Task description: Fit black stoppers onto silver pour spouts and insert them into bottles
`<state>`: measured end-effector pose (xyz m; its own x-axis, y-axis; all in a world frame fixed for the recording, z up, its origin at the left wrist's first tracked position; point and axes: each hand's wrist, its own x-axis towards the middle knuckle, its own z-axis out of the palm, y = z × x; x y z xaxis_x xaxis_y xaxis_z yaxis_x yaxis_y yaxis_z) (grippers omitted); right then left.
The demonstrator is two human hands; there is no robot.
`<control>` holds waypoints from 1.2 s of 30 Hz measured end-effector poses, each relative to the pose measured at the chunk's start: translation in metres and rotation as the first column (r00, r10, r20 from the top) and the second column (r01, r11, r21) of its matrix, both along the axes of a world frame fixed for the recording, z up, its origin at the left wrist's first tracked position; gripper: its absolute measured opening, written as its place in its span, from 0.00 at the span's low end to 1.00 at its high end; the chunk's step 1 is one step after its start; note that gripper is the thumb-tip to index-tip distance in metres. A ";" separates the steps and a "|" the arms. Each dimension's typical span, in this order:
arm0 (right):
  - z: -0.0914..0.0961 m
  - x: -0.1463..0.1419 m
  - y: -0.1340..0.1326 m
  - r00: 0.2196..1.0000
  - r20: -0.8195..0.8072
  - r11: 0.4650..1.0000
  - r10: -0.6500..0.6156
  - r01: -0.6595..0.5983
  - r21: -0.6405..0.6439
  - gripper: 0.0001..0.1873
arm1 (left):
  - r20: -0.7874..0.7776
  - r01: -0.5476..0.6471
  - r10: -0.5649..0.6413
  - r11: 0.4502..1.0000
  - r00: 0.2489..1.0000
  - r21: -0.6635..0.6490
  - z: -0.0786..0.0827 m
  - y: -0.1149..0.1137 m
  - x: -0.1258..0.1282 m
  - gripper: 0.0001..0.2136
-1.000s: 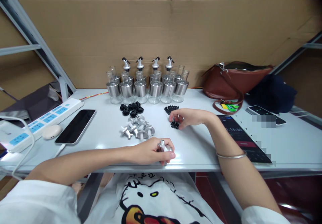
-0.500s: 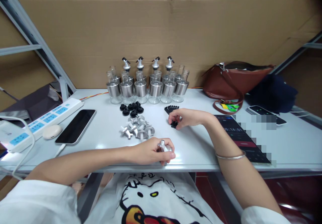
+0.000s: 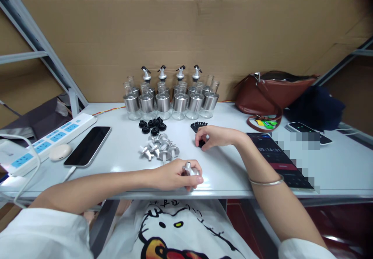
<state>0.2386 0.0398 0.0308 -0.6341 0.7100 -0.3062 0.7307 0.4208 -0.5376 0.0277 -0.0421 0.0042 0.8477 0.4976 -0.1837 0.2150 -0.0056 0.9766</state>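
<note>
My left hand [image 3: 180, 174] rests near the table's front edge, closed around a silver pourer spout [image 3: 190, 169] whose narrow tube points up. My right hand [image 3: 214, 136] reaches down to the table from the right, thumb and fingers bent together around small black parts [image 3: 201, 144]; the fingers partly hide them. Just behind it lies a row of black levers [image 3: 198, 126]. Left of my hands, loose silver pourer spouts [image 3: 161, 148] are heaped, with black ribbed stoppers [image 3: 153, 125] behind them.
Glass bottles with metal bands [image 3: 163, 103] stand at the back, several topped with pourers [image 3: 180, 72]. At left are a phone [image 3: 88, 146], a round white case [image 3: 60, 152] and a power strip [image 3: 55, 138]. A tablet-like timer screen [image 3: 276, 158] and brown handbag [image 3: 268, 92] are right.
The fingers of my right hand have drawn closer around the small black parts, and the right forearm has shifted slightly left. My left hand stays still with the spout.
</note>
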 end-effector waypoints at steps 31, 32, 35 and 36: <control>-0.001 0.014 0.004 0.985 0.082 0.988 -0.155 0.156 -0.016 0.21 | -0.027 -0.031 0.035 0.991 0.999 0.133 0.000 0.001 -0.001 0.14; -0.001 0.012 0.004 0.985 0.079 0.988 -0.152 0.153 -0.005 0.20 | -0.026 -0.029 0.033 0.991 0.999 0.133 0.001 0.001 0.000 0.14; -0.002 0.009 0.004 0.986 0.078 0.989 -0.145 0.145 0.001 0.20 | -0.031 -0.026 0.030 0.991 0.999 0.133 0.001 0.001 0.000 0.13; -0.003 0.009 0.004 0.986 0.082 0.990 -0.143 0.144 -0.002 0.20 | -0.035 -0.026 0.031 0.991 0.999 0.134 0.001 0.001 0.000 0.13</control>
<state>0.2472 0.0433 0.0282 -0.4985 0.7892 -0.3587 0.8249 0.3045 -0.4763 0.0277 -0.0412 0.0052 0.8269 0.5432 -0.1450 0.2527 -0.1286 0.9590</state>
